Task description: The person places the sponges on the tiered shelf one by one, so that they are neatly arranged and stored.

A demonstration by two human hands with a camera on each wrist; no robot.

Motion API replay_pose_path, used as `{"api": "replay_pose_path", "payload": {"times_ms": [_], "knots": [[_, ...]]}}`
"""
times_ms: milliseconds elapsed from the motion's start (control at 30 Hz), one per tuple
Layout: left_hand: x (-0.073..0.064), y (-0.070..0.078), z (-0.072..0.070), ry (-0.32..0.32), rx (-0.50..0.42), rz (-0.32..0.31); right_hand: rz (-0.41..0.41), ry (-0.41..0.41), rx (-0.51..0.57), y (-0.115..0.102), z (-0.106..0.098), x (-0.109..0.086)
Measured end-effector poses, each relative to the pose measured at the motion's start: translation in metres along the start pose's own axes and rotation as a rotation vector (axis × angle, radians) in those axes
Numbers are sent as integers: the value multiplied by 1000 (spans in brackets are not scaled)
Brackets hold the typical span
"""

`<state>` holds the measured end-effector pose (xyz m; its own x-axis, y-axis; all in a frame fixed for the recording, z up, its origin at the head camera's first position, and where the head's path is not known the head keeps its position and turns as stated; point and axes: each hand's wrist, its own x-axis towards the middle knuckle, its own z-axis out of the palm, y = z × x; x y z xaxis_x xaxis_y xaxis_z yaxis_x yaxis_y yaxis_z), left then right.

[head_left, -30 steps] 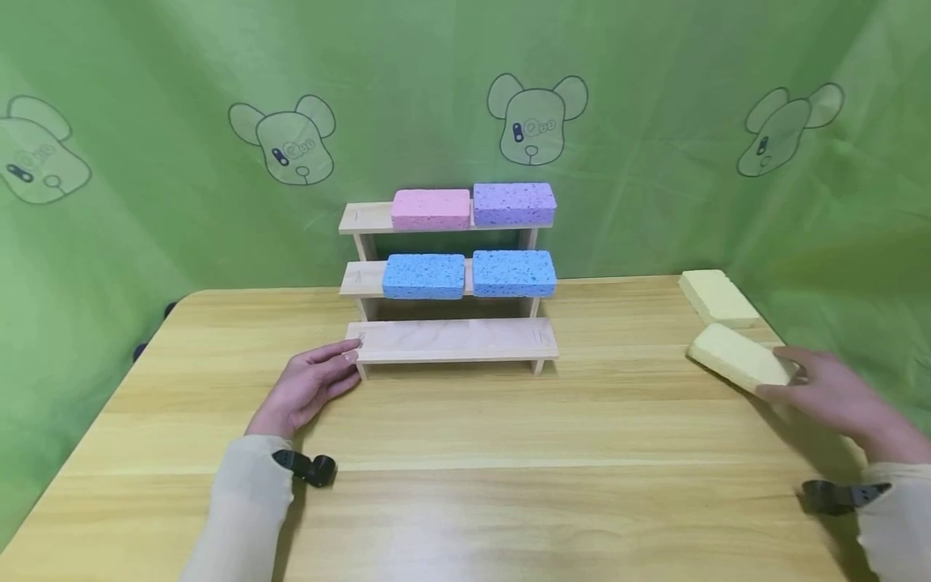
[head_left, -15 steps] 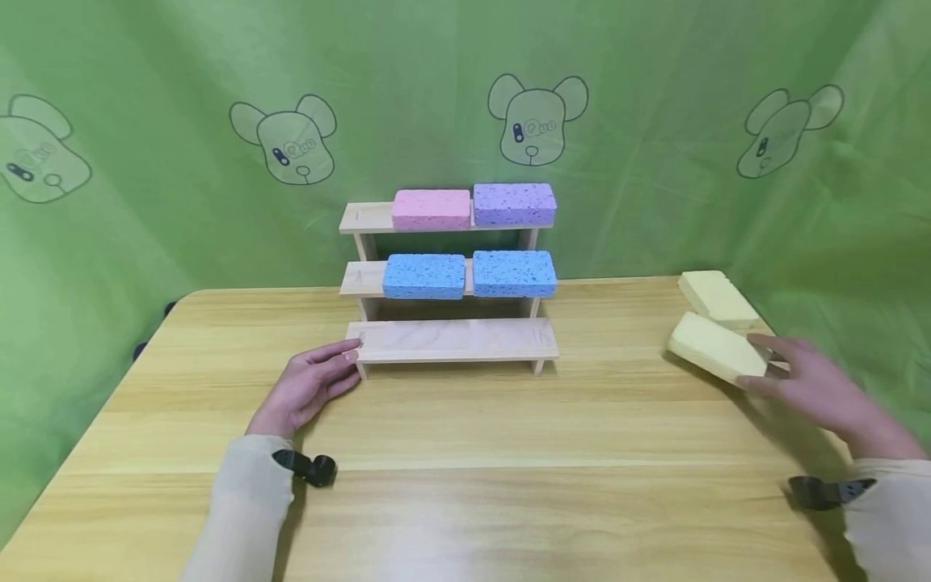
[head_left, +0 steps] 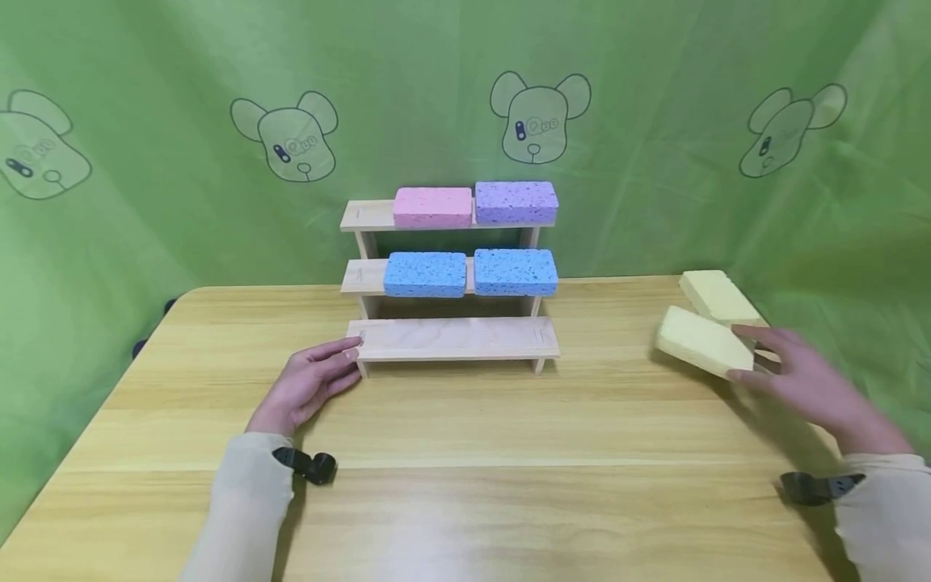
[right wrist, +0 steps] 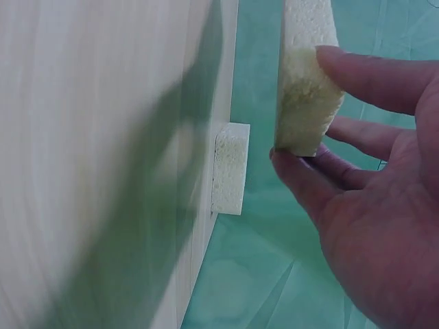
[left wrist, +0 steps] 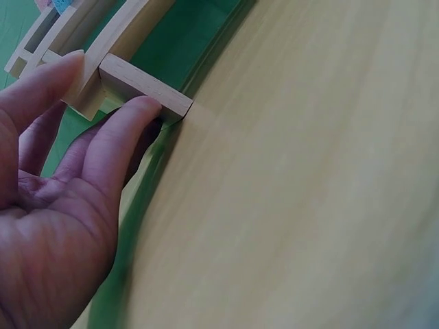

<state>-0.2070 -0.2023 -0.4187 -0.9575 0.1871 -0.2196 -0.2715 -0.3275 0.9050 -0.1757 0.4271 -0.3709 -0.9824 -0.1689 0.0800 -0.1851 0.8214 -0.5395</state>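
On the right of the head view, my right hand (head_left: pixel 810 392) pinches a pale yellow sponge (head_left: pixel 701 341) by its near end, thumb against one edge and fingers at the other. The right wrist view shows that sponge (right wrist: pixel 302 89) raised off the table. Behind it a second yellow sponge (head_left: pixel 722 297) lies at the table's right edge. My left hand (head_left: pixel 305 386) holds the left end of a three-step wooden rack (head_left: pixel 458 338) at its lowest step. In the left wrist view, a fingertip lies on the plank and the thumb against the leg (left wrist: pixel 145 86).
Two blue sponges (head_left: pixel 425 275) sit on the rack's middle step. Its top step bears a pink sponge (head_left: pixel 432 208) and a purple sponge (head_left: pixel 516 202). A green curtain (head_left: pixel 407 97) printed with bear heads hangs behind the wood-grain table (head_left: pixel 465 428).
My right hand has carried the yellow sponge to the left and slightly back, lifting it a little. The left hand keeps its hold on the rack, which has stayed in place.
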Motion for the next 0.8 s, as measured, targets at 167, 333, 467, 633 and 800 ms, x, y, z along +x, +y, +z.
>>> {"api": "replay_pose_path", "payload": {"times_ms": [167, 333, 467, 633, 800], "knots": [[1, 0, 0, -2, 1, 2, -38, -5, 28, -6, 3, 3], [1, 0, 0, 1, -2, -2, -66, -18, 74, -14, 8, 7], [0, 0, 0, 3, -6, -5, -101, -9, 91, -21, 12, 10], [0, 1, 0, 4, 1, -10, -104, -32, 69, -31, 16, 16], [-1, 1, 0, 8, 11, -16, -115, -54, 95, -40, 20, 21]]}}
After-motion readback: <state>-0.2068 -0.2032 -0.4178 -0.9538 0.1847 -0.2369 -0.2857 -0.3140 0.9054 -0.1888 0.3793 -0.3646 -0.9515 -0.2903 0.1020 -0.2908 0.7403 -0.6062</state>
